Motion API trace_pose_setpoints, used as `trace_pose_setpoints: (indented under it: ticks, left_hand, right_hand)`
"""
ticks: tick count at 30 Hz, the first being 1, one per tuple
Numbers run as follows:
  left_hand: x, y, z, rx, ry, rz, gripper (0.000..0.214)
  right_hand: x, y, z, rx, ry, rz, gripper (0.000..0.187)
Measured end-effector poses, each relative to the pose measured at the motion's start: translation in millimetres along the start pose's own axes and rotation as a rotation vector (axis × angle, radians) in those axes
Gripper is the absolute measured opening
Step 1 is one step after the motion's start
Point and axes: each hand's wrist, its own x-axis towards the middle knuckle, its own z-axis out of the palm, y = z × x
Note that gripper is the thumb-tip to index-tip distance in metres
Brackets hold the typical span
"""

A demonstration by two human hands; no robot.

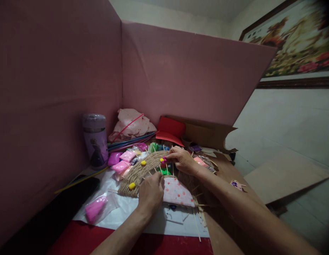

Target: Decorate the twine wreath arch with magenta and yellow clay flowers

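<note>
Inward from the right edge of the desk (pixel 225 170) lay a fan-shaped brown twine weave (pixel 139 173) on thin wooden sticks (pixel 203 205). The right hand (pixel 183 161) had a narrow grip at a small magenta-and-yellow clay flower (pixel 162 160) on it; the left hand (pixel 151 191) curled narrowly beside a half-round, red-dotted white cloth (pixel 178 192). Whether either held anything, I could not tell.

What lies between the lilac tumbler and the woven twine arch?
Pink and magenta packets lie between the lilac tumbler and the woven twine arch, as the head view shows.
</note>
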Motion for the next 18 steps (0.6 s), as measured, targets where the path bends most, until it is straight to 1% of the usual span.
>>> trace_pose_setpoints:
  ticks: [2,4,7,10,12,16,18]
  left_hand:
    - [0.4,-0.1,0.7,0.009,0.007,-0.003,0.022]
    - [0.5,-0.3,1.5,0.018,0.014,-0.007,0.022]
    - [0.3,-0.8,2.2,0.022,0.017,-0.011,0.021]
    - [0.1,-1.1,2.2,0.024,0.023,-0.006,0.022]
    - [0.3,-1.1,2.2,0.028,0.024,-0.003,0.022]
    - [0.8,-0.4,1.8,0.031,0.021,-0.007,0.022]
    - [0.7,-0.2,1.6,0.033,0.023,-0.009,0.022]
  right_hand:
    - [0.1,-0.3,-1.7,-0.025,0.011,-0.004,0.034]
    - [0.0,-1.9,-3.5,-0.073,0.011,-0.038,0.034]
    - [0.0,-7.0,-5.0,-0.163,-0.04,-0.118,0.029]
    - [0.1,-11.2,-5.6,-0.222,-0.073,-0.15,0.023]
    - [0.3,-10.9,-6.0,-0.23,-0.071,-0.147,0.022]
    - [1.9,-6.5,-6.3,-0.232,-0.039,-0.103,0.028]
    - [3.1,-6.8,-5.8,-0.25,-0.046,-0.085,0.028]
